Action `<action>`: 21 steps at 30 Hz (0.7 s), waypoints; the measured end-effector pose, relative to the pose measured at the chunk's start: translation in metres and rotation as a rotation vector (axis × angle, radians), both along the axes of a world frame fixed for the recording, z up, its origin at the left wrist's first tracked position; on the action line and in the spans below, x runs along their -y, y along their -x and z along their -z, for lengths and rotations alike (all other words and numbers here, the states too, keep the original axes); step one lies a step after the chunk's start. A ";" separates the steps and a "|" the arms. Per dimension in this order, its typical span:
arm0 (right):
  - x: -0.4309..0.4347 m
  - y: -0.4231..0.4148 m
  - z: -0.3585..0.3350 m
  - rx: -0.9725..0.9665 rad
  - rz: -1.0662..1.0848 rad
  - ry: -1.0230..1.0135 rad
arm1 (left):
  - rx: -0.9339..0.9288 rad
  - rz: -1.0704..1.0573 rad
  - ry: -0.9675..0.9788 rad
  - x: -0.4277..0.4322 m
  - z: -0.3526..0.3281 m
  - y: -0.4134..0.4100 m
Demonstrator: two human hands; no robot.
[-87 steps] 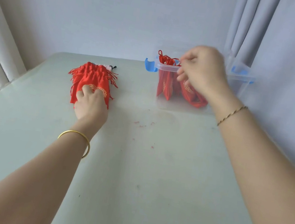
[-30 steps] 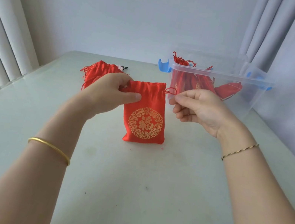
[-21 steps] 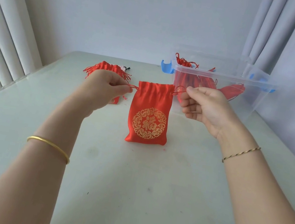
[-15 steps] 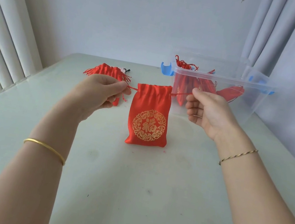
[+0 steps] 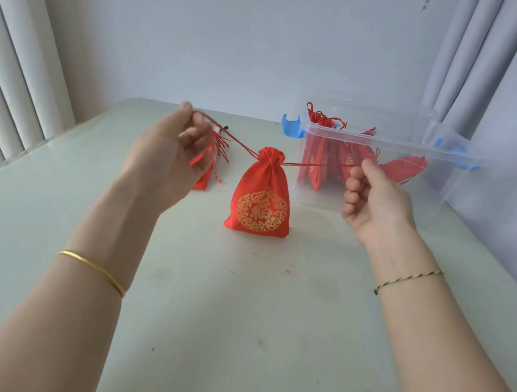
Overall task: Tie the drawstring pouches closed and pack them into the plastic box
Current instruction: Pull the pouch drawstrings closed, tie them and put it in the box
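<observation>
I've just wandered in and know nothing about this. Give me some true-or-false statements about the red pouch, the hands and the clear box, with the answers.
1. The red pouch between the hands has its mouth gathered shut. True.
2. Only the left hand pulls the drawstring. False: the right hand pinches its other end too.
3. The plastic box holds several red pouches. True.
4. A lid covers the box. False: its top is open.
5. A pile of pouches lies on the table behind the left hand. True.
</observation>
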State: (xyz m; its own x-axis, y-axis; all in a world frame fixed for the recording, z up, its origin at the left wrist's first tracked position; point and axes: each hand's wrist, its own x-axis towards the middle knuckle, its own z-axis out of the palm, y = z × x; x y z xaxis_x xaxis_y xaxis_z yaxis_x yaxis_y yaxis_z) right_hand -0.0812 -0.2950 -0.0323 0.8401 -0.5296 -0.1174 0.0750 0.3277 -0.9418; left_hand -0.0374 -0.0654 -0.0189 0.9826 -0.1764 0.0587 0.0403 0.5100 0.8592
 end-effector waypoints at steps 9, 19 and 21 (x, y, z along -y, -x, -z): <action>-0.045 0.030 -0.048 0.383 -0.209 0.475 | 0.395 0.175 -0.476 0.031 -0.025 0.040; -0.044 0.026 -0.037 0.216 -0.280 0.569 | 0.469 0.109 -0.620 0.037 -0.028 0.048; -0.043 0.025 -0.033 0.138 -0.374 0.623 | 0.447 0.144 -0.562 0.036 -0.027 0.046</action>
State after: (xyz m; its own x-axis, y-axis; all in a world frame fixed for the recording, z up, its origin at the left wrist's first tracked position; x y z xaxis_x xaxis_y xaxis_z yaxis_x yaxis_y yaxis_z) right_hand -0.1061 -0.2523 0.0004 0.9628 -0.1389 0.2318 0.1948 -0.2377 -0.9516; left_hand -0.0830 -0.1012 0.0084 0.8506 -0.4235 0.3117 -0.3425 0.0035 0.9395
